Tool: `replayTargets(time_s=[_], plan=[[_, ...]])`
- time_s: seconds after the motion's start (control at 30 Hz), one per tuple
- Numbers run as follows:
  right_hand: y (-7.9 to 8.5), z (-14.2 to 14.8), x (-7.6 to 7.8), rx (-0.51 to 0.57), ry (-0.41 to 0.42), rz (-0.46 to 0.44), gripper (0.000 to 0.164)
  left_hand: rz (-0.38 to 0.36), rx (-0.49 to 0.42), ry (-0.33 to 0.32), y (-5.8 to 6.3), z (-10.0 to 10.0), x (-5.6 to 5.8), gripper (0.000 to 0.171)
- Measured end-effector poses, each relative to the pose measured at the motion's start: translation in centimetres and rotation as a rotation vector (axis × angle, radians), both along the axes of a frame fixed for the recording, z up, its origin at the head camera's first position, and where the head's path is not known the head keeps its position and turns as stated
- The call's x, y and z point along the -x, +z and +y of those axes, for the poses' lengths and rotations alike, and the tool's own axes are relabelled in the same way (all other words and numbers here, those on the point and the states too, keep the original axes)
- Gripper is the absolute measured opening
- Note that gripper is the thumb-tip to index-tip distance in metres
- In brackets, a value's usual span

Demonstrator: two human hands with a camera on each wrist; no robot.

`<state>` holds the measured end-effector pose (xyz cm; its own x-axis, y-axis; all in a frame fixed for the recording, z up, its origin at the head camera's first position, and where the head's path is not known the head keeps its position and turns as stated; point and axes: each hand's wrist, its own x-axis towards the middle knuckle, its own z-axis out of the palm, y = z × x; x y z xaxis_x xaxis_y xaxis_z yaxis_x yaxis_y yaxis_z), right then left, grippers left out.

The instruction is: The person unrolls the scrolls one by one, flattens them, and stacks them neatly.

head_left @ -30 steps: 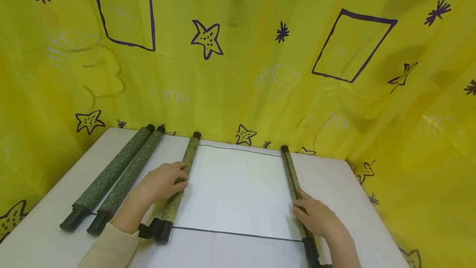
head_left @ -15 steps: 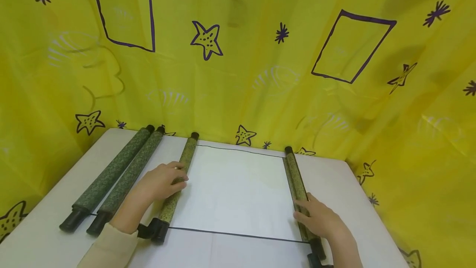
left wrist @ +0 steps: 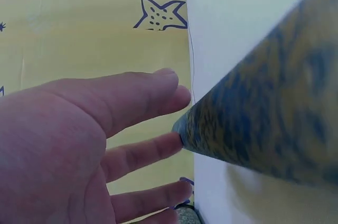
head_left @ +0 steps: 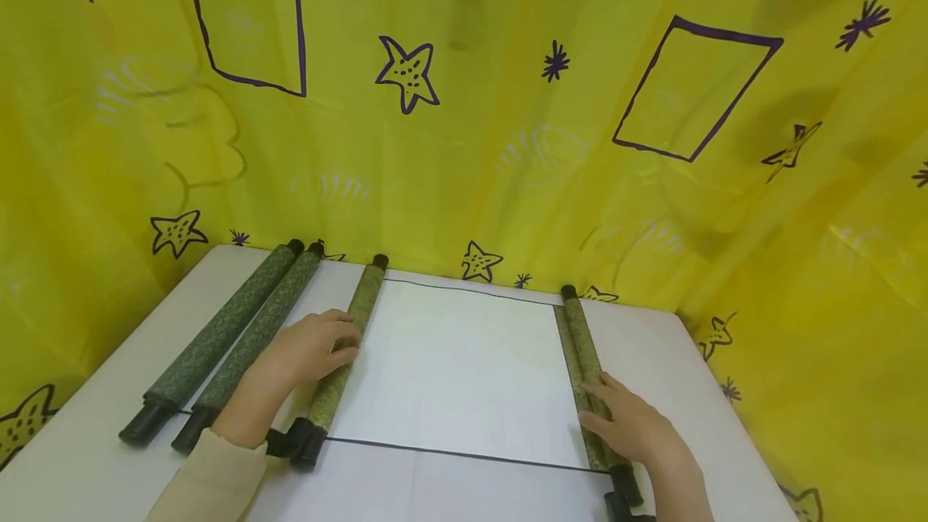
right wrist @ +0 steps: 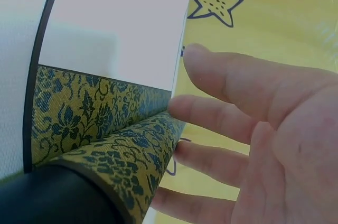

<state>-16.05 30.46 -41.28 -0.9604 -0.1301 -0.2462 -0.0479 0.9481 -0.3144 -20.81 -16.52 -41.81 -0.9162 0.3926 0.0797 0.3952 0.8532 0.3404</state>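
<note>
A hanging scroll lies partly unrolled, its white sheet [head_left: 464, 369] flat between two rolls of gold-and-dark flowered fabric. My left hand [head_left: 308, 349] touches the left roll [head_left: 368, 288] with extended fingers [left wrist: 148, 152], the roll not gripped. At the other end, my right hand [head_left: 631, 424] rests its fingers against the right roll [head_left: 582, 333]; they look nearly straight in the right wrist view. Beside that roll a flat strip of flowered fabric [right wrist: 97, 108] borders the white sheet. Black knobs [head_left: 627, 483] cap the rolls. The hands cover part of each roll.
Two rolled green scrolls [head_left: 217, 329] lie side by side at the left of the white table [head_left: 696, 369]. A yellow curtain [head_left: 464, 143] printed with stars hangs behind and around the table. A dark wrist strap mount [head_left: 283, 441] sits by my left wrist.
The right roll has moved right with my right hand, exposing a strip of flowered fabric beside it. The left roll and left hand have shifted slightly left.
</note>
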Motion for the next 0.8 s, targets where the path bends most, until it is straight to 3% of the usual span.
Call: replayTargets(time_s=[0.3,0.8], plan=[[0.25,0.11,0.12,-0.015,-0.012,-0.032,0.066,-0.041,-0.003,0.024,0.00,-0.40,-0.01,0.026],[0.06,0.13,0.03,0.012,-0.016,-0.032,0.068,-0.045,-0.017,0.039,-0.30,-0.85,0.11,0.031]])
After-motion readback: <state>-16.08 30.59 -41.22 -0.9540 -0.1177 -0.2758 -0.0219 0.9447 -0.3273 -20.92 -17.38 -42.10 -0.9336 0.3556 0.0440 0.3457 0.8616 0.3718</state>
